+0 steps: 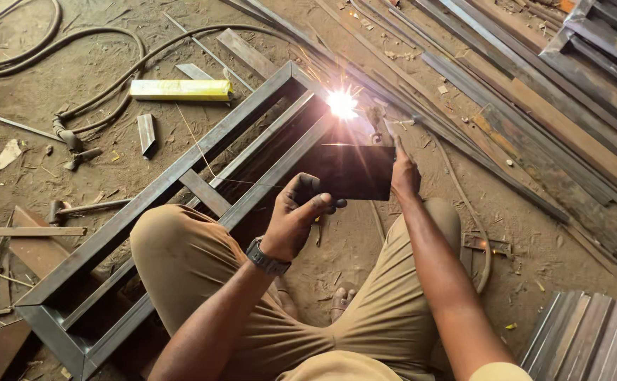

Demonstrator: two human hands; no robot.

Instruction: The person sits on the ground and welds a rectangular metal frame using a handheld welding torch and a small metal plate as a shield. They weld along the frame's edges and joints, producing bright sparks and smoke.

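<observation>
My left hand [296,217] holds a dark rectangular glass plate [354,171] up in front of me by its left edge. My right hand [403,171] is partly hidden behind the plate's right side and grips a welding electrode holder [379,125] that points at a bright white arc [342,104]. The arc burns with sparks on the far corner of a long rectangular steel frame [146,201] lying on the dirt floor. I squat with my knees beside the frame. A watch sits on my left wrist.
A yellow box [181,89] lies on the dirt left of the frame, with hoses [97,49], a hammer [82,209] and metal offcuts about. Long steel bars [534,92] are stacked at the right; more sections [591,339] lie at the lower right.
</observation>
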